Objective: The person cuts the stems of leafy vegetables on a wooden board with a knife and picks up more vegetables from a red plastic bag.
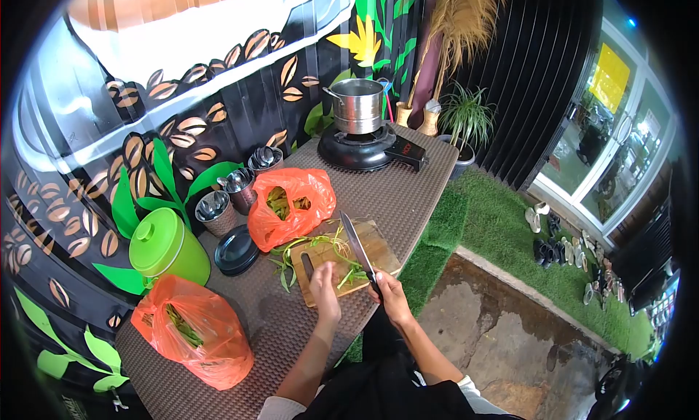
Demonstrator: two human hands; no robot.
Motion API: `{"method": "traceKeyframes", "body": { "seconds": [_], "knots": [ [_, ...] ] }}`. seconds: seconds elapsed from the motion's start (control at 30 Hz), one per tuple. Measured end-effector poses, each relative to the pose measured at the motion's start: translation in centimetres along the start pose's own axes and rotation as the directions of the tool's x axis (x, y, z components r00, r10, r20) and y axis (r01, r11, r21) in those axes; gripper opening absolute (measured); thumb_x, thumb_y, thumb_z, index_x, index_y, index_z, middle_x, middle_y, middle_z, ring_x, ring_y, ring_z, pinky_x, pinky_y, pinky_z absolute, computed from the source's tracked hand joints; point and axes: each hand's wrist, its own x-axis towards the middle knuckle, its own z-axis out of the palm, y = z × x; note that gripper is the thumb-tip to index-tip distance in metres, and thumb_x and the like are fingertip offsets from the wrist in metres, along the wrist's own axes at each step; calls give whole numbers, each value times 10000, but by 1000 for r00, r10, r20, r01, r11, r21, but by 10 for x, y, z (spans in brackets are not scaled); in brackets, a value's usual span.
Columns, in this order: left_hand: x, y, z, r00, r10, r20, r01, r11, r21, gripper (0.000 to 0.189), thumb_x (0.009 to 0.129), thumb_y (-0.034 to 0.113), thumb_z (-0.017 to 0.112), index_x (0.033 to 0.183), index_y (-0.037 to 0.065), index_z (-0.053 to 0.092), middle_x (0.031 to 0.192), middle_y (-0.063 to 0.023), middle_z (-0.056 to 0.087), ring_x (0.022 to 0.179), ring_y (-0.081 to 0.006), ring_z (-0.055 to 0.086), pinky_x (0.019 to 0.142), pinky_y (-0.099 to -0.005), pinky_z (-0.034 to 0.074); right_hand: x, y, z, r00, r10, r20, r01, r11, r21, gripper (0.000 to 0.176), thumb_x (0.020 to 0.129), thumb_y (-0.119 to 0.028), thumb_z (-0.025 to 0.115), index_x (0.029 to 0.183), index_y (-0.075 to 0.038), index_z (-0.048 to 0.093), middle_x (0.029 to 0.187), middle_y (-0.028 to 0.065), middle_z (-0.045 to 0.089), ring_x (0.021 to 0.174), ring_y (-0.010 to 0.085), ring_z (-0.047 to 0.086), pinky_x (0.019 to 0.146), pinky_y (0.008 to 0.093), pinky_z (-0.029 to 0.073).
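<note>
My right hand is closed round the black handle of a large knife, its blade tilted up over the wooden cutting board. Over the near left part of the board is my left hand, slightly blurred, and whether it holds anything is unclear. Green stems and leaves lie on the board between the two hands. More stems and thin roots spread along its far edge. An orange plastic bag with greens inside sits just beyond the board.
A second orange bag stands at the near left, beside a green lidded bucket. Black plates and cutlery cups line the wall side. A metal pot rests on a black stove at the table's far end.
</note>
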Motion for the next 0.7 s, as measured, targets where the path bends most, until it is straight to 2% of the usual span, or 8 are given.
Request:
{"method": "traceKeyframes", "body": {
  "seconds": [0.03, 0.07, 0.1, 0.17, 0.23, 0.33, 0.43, 0.7],
  "knots": [
    [0, -3, -3, 949, -301, 92, 314, 902, -295, 292, 893, 263, 616, 1065, 27, 612, 947, -39, 591, 934, -142, 524, 835, -288, 423, 1, 0, 1, 1000, 0, 1, 0, 1000, 0, 399, 1005, -281, 385, 1297, -31, 492, 614, -54, 354, 553, 45, 337, 508, 193, 282],
    [-1, -7, -3, 907, -355, 226, 413, 855, -314, 348, 935, 351, 534, 1060, 33, 600, 1012, -37, 575, 973, -130, 510, 887, -303, 417, 1, 0, 2, 1000, -16, 6, 16, 1000, -2, 403, 1004, -284, 387, 1297, -28, 491, 620, -54, 357, 553, 46, 336, 509, 194, 283],
    [-3, -2, 3, 907, -358, 224, 415, 854, -314, 348, 935, 351, 534, 1060, 33, 600, 1012, -37, 575, 973, -130, 510, 887, -303, 417, 1, 1, 2, 999, -30, 12, 30, 1000, -4, 407, 1004, -287, 388, 1297, -24, 490, 626, -54, 359, 553, 48, 334, 510, 196, 283],
    [-2, 9, 13, 855, -397, 333, 516, 710, -479, 324, 920, 349, 558, 1053, 55, 591, 1009, -16, 572, 942, -130, 528, 910, -300, 421, 0, 5, 1, 999, -35, 36, 37, 999, -34, 403, 1001, -278, 397, 1299, -23, 488, 643, -52, 367, 560, 49, 336, 516, 195, 288],
    [4, 3, 11, 862, -366, 350, 504, 683, -529, 257, 920, 301, 567, 1036, 73, 585, 960, 6, 587, 923, -128, 537, 922, -299, 420, -1, 6, 2, 997, -46, 59, 50, 997, -66, 398, 999, -269, 406, 1301, -22, 487, 660, -50, 374, 566, 50, 337, 521, 195, 292],
    [14, 0, 3, 822, -374, 429, 557, 684, -471, 127, 915, 178, 576, 1014, 99, 587, 942, 15, 586, 930, -117, 537, 893, -288, 438, -3, 1, 6, 994, -82, 73, 85, 995, -46, 363, 994, -199, 416, 1306, -25, 486, 720, -41, 408, 605, 56, 347, 548, 192, 308],
    [14, -2, -1, 809, -389, 440, 578, 661, -478, 131, 914, 182, 577, 1013, 96, 586, 938, 13, 588, 921, -112, 540, 881, -274, 444, -1, 0, 8, 988, -126, 89, 134, 987, -84, 376, 997, -228, 405, 1302, -25, 487, 670, -43, 372, 591, 66, 359, 534, 206, 293],
    [8, 4, 2, 797, -369, 478, 582, 679, -446, 127, 920, 168, 564, 1006, 77, 587, 984, -20, 605, 963, -135, 552, 903, -277, 431, 2, 4, 10, 985, -145, 96, 151, 987, -60, 364, 993, -201, 409, 1301, -23, 488, 681, -47, 383, 603, 69, 353, 536, 207, 287]
  ]
}}
